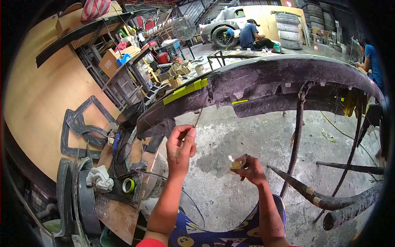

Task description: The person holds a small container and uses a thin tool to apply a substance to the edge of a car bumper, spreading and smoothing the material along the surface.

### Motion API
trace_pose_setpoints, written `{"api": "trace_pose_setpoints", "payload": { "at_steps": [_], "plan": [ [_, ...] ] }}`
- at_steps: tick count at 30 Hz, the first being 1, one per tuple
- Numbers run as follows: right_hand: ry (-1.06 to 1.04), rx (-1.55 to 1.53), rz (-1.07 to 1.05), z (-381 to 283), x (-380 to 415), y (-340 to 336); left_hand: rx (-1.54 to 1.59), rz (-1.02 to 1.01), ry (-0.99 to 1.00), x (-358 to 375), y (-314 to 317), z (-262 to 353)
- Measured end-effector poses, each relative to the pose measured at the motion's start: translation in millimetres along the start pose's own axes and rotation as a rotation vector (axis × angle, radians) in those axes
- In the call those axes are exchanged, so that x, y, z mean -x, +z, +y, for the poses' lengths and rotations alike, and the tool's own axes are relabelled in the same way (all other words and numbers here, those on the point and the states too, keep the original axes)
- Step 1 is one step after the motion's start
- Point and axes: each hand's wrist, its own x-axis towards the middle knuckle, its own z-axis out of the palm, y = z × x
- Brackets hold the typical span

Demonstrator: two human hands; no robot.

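From the head camera, the left hand [181, 144] is raised near the middle of the view, its fingers pinched together on a thin stick [199, 115] that rises toward one o'clock until its tip meets the underside of the long dark bumper panel [288, 78]. That panel arches across the upper half of the view from nine o'clock to three o'clock, and strips of yellow-green tape [185, 90] lie along its lower edge at about eleven o'clock from the left hand. The right hand [251, 169] sits at four o'clock from the left hand, well apart from it, fingers closed around a small clear cup [237, 161] holding a yellowish liquid; the cup juts out at the hand's ten o'clock side. Below both hands lies a grey concrete floor [230, 140]. At eight o'clock from the left hand, a roll of green tape [128, 185] and a crumpled white rag [99, 178] rest on a cluttered bench. At twelve o'clock, far back, a person in a blue shirt [249, 35] crouches by a car wheel [224, 37].
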Motion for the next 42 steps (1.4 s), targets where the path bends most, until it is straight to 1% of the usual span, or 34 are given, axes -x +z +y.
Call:
{"api": "trace_pose_setpoints", "payload": {
  "at_steps": [2, 4, 6, 9, 12, 15, 17, 20, 21, 22, 23, 25, 26, 29, 32, 33, 35, 36, 38, 39, 41, 42],
  "plan": [
    [-0.024, -0.012, 0.023, 2.3, -1.1, -7.6, 0.3, -0.031, -0.079, 3.7, 8.4, -8.4],
    [-0.082, -0.108, 0.069, -0.4, -2.2, -13.1, 0.341, -0.023, -0.107, 7.6, 22.6, -10.4],
    [-0.098, -0.16, 0.071, -0.3, -1.1, -18.6, 0.505, -0.011, -0.155, 10.7, 35.3, -13.1],
    [-0.12, -0.175, 0.091, 3.1, -1.1, -23.6, 0.54, -0.039, -0.143, 15.3, 50.7, -16.7],
    [-0.1, -0.087, 0.106, 2.9, -0.4, -26.3, 0.575, -0.054, -0.136, 15.8, 62.1, -23.5],
    [-0.1, -0.13, 0.082, 3.4, 0.6, -26.7, 0.603, -0.059, -0.145, 15.5, 67.3, -29.2],
    [-0.097, -0.229, 0.095, 1.4, 0.8, -24.8, 0.606, -0.059, -0.147, 17.4, 67.5, -31.1],
    [-0.092, -0.221, 0.1, 2.2, 0.2, -26.5, 0.662, -0.053, -0.198, 26.3, 61.4, -31.3],
    [-0.091, -0.22, 0.098, 3.1, -0.2, -27.6, 0.659, -0.046, -0.244, 30.7, 58.6, -31.2],
    [-0.099, -0.166, 0.087, 4.0, -0.5, -28.9, 0.656, -0.04, -0.29, 35.1, 55.7, -30.5],
    [-0.106, -0.112, 0.076, 4.9, -0.8, -29.9, 0.656, -0.038, -0.289, 39.9, 51.8, -28.5],
    [-0.117, -0.113, 0.076, 5.0, -1.1, -30.5, 0.551, -0.054, -0.325, 47.3, 43.1, -21.3],
    [-0.127, -0.114, 0.077, 5.1, -1.4, -30.5, 0.549, -0.053, -0.325, 48.0, 39.8, -18.5],
    [-0.134, -0.132, 0.073, 6.3, -2.0, -30.0, 0.281, 0.033, -0.215, 46.1, 29.5, -1.9],
    [-0.14, -0.152, 0.063, 6.8, -2.9, -28.6, -0.025, 0.108, -0.029, 31.2, 17.6, 4.8],
    [-0.141, -0.153, 0.062, 6.4, -2.6, -28.2, -0.026, 0.107, -0.028, 26.4, 14.9, 5.9],
    [-0.14, -0.165, 0.062, 5.6, -2.6, -26.8, -0.197, 0.146, 0.079, 18.4, 11.4, 5.8],
    [-0.143, -0.165, 0.06, 5.6, -2.7, -26.6, -0.197, 0.147, 0.081, 16.9, 11.8, 6.1],
    [-0.121, -0.122, 0.073, 6.1, -2.7, -26.6, -0.362, 0.159, 0.241, 15.3, 13.1, 5.9],
    [-0.12, -0.123, 0.075, 7.2, -2.7, -26.2, -0.362, 0.156, 0.241, 15.1, 12.9, 5.4],
    [-0.131, -0.154, 0.083, 9.2, -3.2, -25.1, -0.483, 0.137, 0.324, 14.6, 12.3, 4.0],
    [-0.132, -0.154, 0.083, 5.8, -2.4, -23.9, -0.483, 0.137, 0.325, 14.2, 12.0, 1.8]
  ]
}}
